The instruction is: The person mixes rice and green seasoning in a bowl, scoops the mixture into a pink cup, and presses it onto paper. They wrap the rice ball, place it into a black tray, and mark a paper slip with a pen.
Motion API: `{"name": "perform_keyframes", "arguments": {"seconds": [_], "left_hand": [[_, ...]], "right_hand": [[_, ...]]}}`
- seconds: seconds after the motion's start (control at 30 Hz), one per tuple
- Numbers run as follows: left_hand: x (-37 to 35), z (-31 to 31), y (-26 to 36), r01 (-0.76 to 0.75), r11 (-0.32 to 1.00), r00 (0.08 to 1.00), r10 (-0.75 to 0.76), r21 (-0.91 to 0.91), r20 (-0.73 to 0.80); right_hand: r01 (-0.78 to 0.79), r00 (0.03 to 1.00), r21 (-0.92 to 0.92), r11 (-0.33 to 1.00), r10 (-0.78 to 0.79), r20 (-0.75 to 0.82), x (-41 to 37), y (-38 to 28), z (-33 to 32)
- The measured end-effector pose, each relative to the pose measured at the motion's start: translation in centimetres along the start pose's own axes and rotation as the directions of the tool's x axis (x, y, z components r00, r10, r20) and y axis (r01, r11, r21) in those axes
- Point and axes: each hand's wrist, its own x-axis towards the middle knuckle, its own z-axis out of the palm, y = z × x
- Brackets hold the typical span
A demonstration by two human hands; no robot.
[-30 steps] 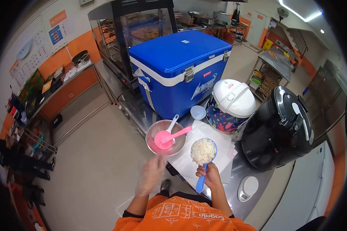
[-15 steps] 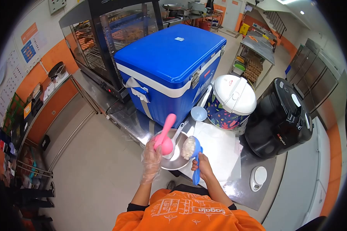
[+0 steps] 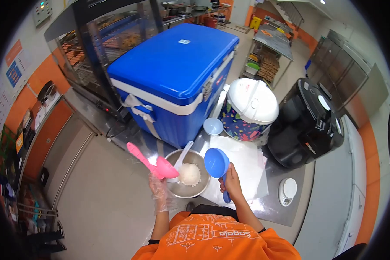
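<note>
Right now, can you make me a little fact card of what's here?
Left hand: gloved, holding pink scoop
Right hand: holding blue scoop, which looks empty
Metal bowl: rice and white utensil inside
Beside the bowl: white sheets
Behind: blue cooler, small pale-blue bowl, white-lidded container
Far right: black appliance, white scale

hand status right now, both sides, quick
Left hand: gloved, closed on the pink scoop.
Right hand: closed on the blue scoop's handle; scoop is empty.
</note>
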Motion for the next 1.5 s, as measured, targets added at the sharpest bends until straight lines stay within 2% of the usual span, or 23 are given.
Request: {"name": "perform_keyframes", "arguments": {"seconds": [0.13,0.2,0.27,0.33,0.37,0.4,0.43,0.47,0.53,0.6,0.67,0.77,0.87,0.93,1.07,1.13,1.2,1.27,1.33,1.4,1.43,1.47,1.5], "left_hand": [[-1.2,2.3,1.6,-0.005,0.984,0.999,0.011,0.179,-0.031],[-1.9,3.0,2.3,0.014,0.953,0.995,0.016,0.303,-0.096],[-3.1,2.1,2.1,-0.195,0.818,0.976,0.215,0.542,0.028],[-3.5,1.0,0.8,-0.213,0.755,0.957,0.288,0.620,-0.021],[-3.5,0.9,0.2,-0.178,0.763,0.951,0.295,0.622,-0.090],[-3.8,1.6,0.7,-0.146,0.777,0.944,0.294,0.612,-0.148],[-4.0,1.9,1.1,-0.117,0.790,0.932,0.297,0.602,-0.208],[-3.9,1.2,0.7,-0.105,0.803,0.951,0.254,0.587,-0.177],[-3.5,-0.9,0.2,-0.074,0.821,0.978,0.171,0.566,-0.121],[-4.3,0.3,-0.3,-0.145,0.797,0.942,0.293,0.587,-0.165],[-4.9,0.3,-1.0,-0.188,0.788,0.919,0.352,0.586,-0.178],[-5.6,-0.3,-1.5,-0.205,0.827,0.918,0.348,0.524,-0.191],[-8.3,4.9,1.3,-0.188,0.829,0.919,0.338,0.527,-0.205],[-9.7,6.4,2.2,-0.184,0.791,0.922,0.345,0.583,-0.178],[-11.1,5.6,2.1,-0.243,0.885,0.936,0.321,0.396,-0.143],[-12.2,7.0,3.7,-0.028,0.949,0.925,0.143,0.314,-0.351],[-12.9,6.8,3.7,-0.009,0.951,0.912,0.135,0.309,-0.388],[-13.7,7.1,4.9,0.058,0.959,0.938,0.042,0.276,-0.343],[-14.6,8.0,6.6,0.168,0.945,0.974,-0.116,0.282,-0.194],[-14.9,9.4,8.0,0.286,0.888,0.952,-0.305,0.360,-0.002],[-14.8,10.3,8.5,0.326,0.850,0.912,-0.397,0.415,0.098],[-14.7,11.3,8.9,0.348,0.809,0.860,-0.477,0.475,0.183],[-14.5,12.3,8.9,0.353,0.769,0.794,-0.547,0.534,0.264]], "right_hand": [[-0.394,0.915,0.359,0.846,0.324,0.240,-0.8,0.3,-5.0],[-0.336,0.936,0.508,0.793,0.224,0.270,-1.5,0.6,-7.2],[-0.199,0.978,0.551,0.811,0.127,0.166,-3.6,-3.1,-8.0],[-0.052,0.982,0.493,0.869,-0.046,0.184,-5.0,-5.6,-12.2],[0.156,0.983,0.297,0.942,-0.179,0.052,-5.9,-7.7,-14.5],[0.428,0.904,0.118,0.896,-0.424,-0.058,-6.9,-10.8,-16.5],[0.644,0.757,-0.014,0.765,-0.640,-0.131,-7.7,-13.8,-18.4],[0.687,0.648,-0.164,0.708,-0.699,-0.302,-8.1,-16.9,-20.2],[0.561,0.417,-0.512,0.650,-0.757,-0.504,-7.3,-22.4,-25.6],[0.333,0.281,-0.659,0.675,-0.738,-0.614,-5.4,-26.2,-30.6],[0.100,0.410,-0.728,0.678,-0.695,-0.591,-1.9,-27.8,-37.2],[0.055,0.460,-0.842,0.536,-0.762,-0.456,4.8,-27.1,-44.1],[0.017,0.550,-0.818,0.575,-0.689,-0.472,4.8,-28.2,-41.0],[-0.095,0.542,-0.934,0.345,-0.769,-0.339,6.2,-28.2,-42.6],[-0.069,0.483,-0.968,0.242,-0.841,-0.245,8.1,-27.6,-44.8],[-0.113,0.501,-0.958,0.264,-0.818,-0.284,8.1,-27.4,-45.0],[-0.132,0.289,-0.989,0.074,-0.951,-0.109,5.8,-27.5,-42.7],[0.065,0.158,-0.984,0.167,-0.975,-0.155,-0.6,-28.1,-33.1],[0.415,0.124,-0.904,0.100,-0.991,-0.053,-5.9,-26.7,-23.5],[0.531,0.036,-0.799,-0.282,-0.935,0.354,-6.8,-23.5,-18.4],[0.737,0.198,-0.628,-0.251,-0.808,0.555,-7.1,-22.0,-16.7],[0.808,0.389,-0.589,-0.001,-0.749,0.536,-6.8,-19.0,-15.0],[0.788,0.175,-0.465,-0.405,-0.575,0.799,-6.6,-18.0,-13.3]]}}
